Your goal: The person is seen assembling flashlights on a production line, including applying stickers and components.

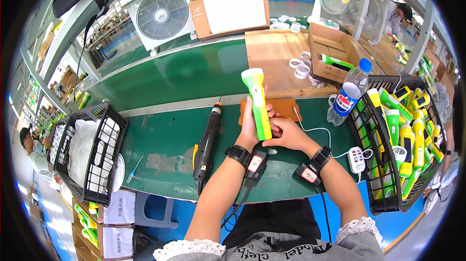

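Observation:
A white, yellow and green flashlight [258, 108] stands nearly upright over the front of the green workbench, its wide white head at the top. My left hand [248, 125] is wrapped round its body from the left. At its lower right side, the fingers of my right hand [292, 135] are pinched together close to the body. A thin greyish piece shows between them, too small to name. Behind the hands lies an orange-brown pad [290, 107]. To the left, a black electric screwdriver [208, 139] lies lengthwise on the bench.
At right, a black crate [371, 166] is full of flashlights; a blue-capped bottle [345, 100] and white USB charger [356, 160] are beside it. A black crate [92, 194] with white bags stands left, near a small screwdriver [134, 170]. White rings [301, 70] and a carton [330, 42] lie behind.

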The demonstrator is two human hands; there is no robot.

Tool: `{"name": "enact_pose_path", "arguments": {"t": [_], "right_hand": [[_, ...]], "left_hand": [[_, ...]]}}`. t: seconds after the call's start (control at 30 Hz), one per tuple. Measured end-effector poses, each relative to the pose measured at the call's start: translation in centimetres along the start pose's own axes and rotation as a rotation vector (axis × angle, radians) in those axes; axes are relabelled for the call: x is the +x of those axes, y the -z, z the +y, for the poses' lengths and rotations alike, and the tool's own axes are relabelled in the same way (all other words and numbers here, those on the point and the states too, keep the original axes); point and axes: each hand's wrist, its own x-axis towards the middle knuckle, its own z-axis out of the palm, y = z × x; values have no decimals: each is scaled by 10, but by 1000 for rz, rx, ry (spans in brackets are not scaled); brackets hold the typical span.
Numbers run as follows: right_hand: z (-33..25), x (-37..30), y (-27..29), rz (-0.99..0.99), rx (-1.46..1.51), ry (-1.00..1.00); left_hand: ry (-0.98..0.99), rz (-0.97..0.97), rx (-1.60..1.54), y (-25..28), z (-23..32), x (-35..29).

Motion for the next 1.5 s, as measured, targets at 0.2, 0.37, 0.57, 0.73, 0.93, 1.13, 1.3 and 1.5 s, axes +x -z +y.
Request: {"name": "enact_pose_path", "arguments": {"t": [0.2,0.37,0.57,0.73,0.93,1.13,1.3,1.5], "right_hand": [[6,0,2,111,226,-116],[16,1,4,195,433,-376],[13,-2,10,147,781,-498],[20,1,12,57,879,-494],[10,-3,16,64,663,-451],[2,-9,16,118,382,-239],[-108,-22,72,344,148,-52],[-196,-65,193,876,-392,-166]], "left_hand": [[-48,205,66,11,-6,9],[-166,17,-80,26,-5,17],[-216,123,26,16,-9,13],[-220,111,63,12,-6,5],[-146,-3,165,11,-8,9],[-138,-1,104,23,-13,12],[-152,237,26,34,-6,12],[-140,246,-15,18,-3,8]]}}
